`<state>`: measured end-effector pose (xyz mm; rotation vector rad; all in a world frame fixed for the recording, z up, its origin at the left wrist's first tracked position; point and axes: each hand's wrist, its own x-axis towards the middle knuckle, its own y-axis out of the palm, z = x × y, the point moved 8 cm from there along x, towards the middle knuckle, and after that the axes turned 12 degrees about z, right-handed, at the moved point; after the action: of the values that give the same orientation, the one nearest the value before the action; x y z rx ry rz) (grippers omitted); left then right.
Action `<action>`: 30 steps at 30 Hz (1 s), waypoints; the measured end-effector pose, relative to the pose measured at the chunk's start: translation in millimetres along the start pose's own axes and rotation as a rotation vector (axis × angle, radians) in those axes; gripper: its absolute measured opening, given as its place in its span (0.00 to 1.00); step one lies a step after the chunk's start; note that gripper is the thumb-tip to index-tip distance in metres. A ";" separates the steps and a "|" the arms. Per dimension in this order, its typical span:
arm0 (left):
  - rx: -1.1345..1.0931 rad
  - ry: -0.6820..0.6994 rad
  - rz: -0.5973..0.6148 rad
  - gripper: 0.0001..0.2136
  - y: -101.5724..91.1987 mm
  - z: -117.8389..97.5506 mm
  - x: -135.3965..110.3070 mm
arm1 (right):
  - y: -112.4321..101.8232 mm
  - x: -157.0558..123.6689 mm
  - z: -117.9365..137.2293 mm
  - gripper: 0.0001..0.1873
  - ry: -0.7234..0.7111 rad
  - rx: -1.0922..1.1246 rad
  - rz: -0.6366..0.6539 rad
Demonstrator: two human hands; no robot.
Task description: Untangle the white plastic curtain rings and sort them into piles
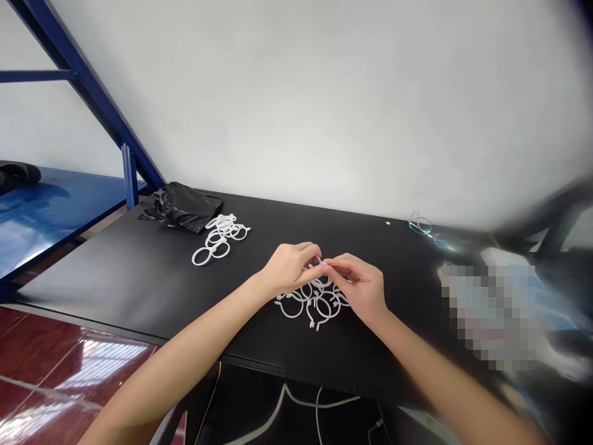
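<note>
Where both hands meet, just above the near heap of rings [309, 304], one held ring [323, 264] is pinched between them. Fingertips hide most of it and only a sliver of white plastic shows.

1. Left hand [290, 269]: bare, forearm entering from the lower left. Grip closed, thumb and forefinger clamped on the held ring from its left side. The remaining fingers are curled over the heap's back-left edge.
2. Right hand [364, 289]: bare. Grip closed on the same held ring from the right. The heel of the hand is over the heap's right edge; contact with the desk cannot be told.
3. Near heap of rings: white plastic rings with small tabs, overlapping, lying flat on the black desk [115, 278] directly beneath both hands.
4. Second pile of rings [220, 237]: white, well apart from the near heap, to its left and farther back.
5. Black plastic bag [183, 207]: crumpled, left and behind the near heap, just beyond the second pile.
6. Spectacles [421, 225]: clear-framed, well to the right of and behind the near heap, at the desk's back edge.
7. Blue steel frame [125, 161]: far left of the near heap, past the desk's end.
8. Cables [296, 402]: pale, below the desk's front edge, nearer the wearer than the near heap.
</note>
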<state>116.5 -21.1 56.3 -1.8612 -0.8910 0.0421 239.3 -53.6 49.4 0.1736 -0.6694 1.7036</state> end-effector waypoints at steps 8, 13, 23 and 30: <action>0.289 -0.338 0.131 0.21 -48.8 65.2 -33.4 | -16.0 2.3 -11.7 0.09 0.145 0.090 -0.071; 0.436 -0.505 -0.061 0.18 -96.4 114.2 -102.3 | -19.7 1.3 -3.8 0.06 0.129 0.043 -0.132; 0.503 -0.436 -0.038 0.16 -94.0 140.9 -130.4 | -19.1 1.1 -8.9 0.06 0.120 0.012 -0.130; 0.506 -0.431 -0.062 0.15 -98.2 136.7 -129.9 | -19.9 4.5 -7.3 0.06 0.123 -0.054 -0.083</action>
<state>-87.9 28.4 25.0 -1.3653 -1.1082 0.5950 258.5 -44.1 52.2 0.0575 -0.6083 1.6016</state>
